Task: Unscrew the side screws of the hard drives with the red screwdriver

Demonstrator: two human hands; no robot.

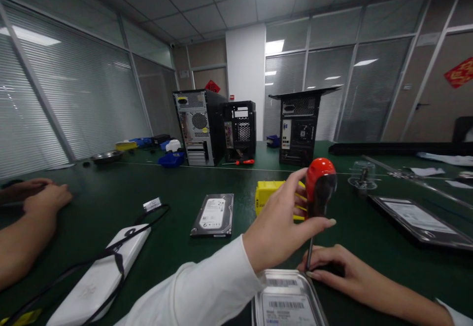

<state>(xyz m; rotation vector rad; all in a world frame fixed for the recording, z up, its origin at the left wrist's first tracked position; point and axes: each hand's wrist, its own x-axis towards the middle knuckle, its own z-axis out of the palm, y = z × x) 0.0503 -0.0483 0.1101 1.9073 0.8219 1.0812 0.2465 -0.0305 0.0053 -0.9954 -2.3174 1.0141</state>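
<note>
My left hand [283,222] holds a screwdriver [320,188] by its red and black handle, the fingers behind it and the thumb across its lower end. The screwdriver stands nearly upright, its shaft pointing down at the far right corner of a silver hard drive [286,299] in front of me. At that corner, my right hand [338,269] pinches the lower end of the shaft between thumb and forefinger. The tip and any screw under it are hidden by the fingers. Only the far part of the drive shows; the bottom edge cuts off the rest.
Another hard drive [213,215] lies left of a yellow bin [269,190]. A white power bank [99,276] with a black cord is at left, near another person's hands [44,200]. A drive-like device [424,220] lies right. Computer cases [201,128] and a red screwdriver [244,162] are farther back.
</note>
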